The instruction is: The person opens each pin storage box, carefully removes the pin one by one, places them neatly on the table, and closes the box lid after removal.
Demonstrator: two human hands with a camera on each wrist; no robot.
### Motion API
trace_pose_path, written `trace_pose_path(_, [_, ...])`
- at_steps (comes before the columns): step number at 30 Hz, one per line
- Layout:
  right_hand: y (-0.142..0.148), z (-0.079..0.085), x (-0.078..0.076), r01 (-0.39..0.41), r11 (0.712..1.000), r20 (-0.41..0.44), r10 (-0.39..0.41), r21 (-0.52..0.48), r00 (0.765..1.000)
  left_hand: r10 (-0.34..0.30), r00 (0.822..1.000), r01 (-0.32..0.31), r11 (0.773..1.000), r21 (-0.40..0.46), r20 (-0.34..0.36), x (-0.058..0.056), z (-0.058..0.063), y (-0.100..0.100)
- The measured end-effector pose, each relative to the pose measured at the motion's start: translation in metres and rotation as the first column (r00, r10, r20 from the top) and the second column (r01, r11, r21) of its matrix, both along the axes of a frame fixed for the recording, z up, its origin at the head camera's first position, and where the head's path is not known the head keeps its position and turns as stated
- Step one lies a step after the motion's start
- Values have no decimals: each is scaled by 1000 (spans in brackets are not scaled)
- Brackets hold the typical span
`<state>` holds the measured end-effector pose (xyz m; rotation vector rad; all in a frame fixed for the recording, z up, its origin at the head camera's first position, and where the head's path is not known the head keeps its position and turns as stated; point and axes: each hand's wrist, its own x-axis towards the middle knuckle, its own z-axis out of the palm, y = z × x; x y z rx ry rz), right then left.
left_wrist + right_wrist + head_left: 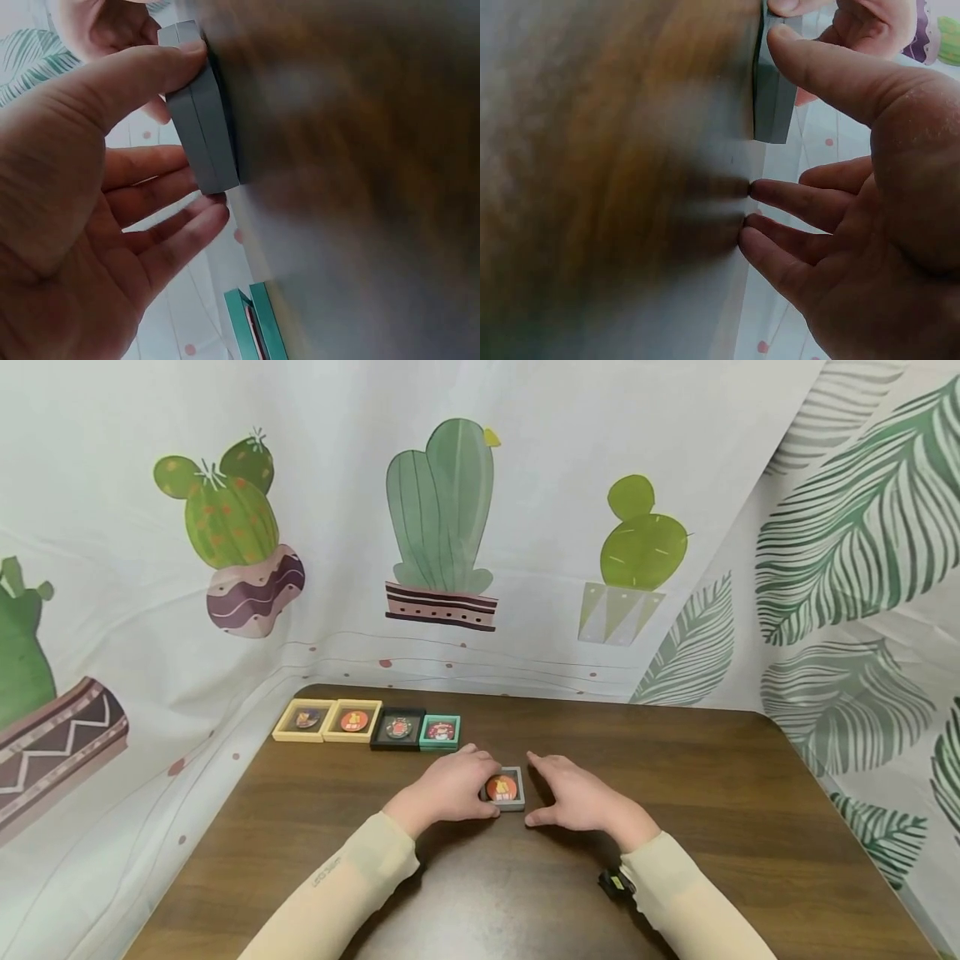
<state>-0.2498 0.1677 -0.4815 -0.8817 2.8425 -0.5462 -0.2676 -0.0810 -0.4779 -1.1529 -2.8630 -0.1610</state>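
A small grey square display frame [513, 802] with a round orange badge [502, 787] inside lies on the brown table. My left hand [456, 785] holds this frame from its left side. In the left wrist view, the thumb presses the near side of the grey frame [204, 127] and the fingers reach round toward the far side. Just to the right of the frame is my right hand [579, 795], its thumb and fingers spread apart. The right wrist view has its fingertips [761, 189] at the tabletop, with the thumb overlapping the frame's edge [774, 112].
Left of the hands, along the back of the table [712, 793], stands a row: two yellow frames [323, 737], a black frame [396, 745] and a green frame [439, 745], each with a round badge. A cactus-print cloth [540, 527] hangs behind the table.
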Motion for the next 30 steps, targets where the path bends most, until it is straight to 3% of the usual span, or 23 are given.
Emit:
trace_pose_path(18, [8, -4, 35, -85, 996, -99, 86, 8, 991, -96, 995, 96, 995, -23, -26, 35, -2, 8])
trace_pose_path(30, [-1, -6, 44, -138, 990, -184, 142, 31, 973, -56, 997, 55, 998, 18, 59, 54, -1, 5])
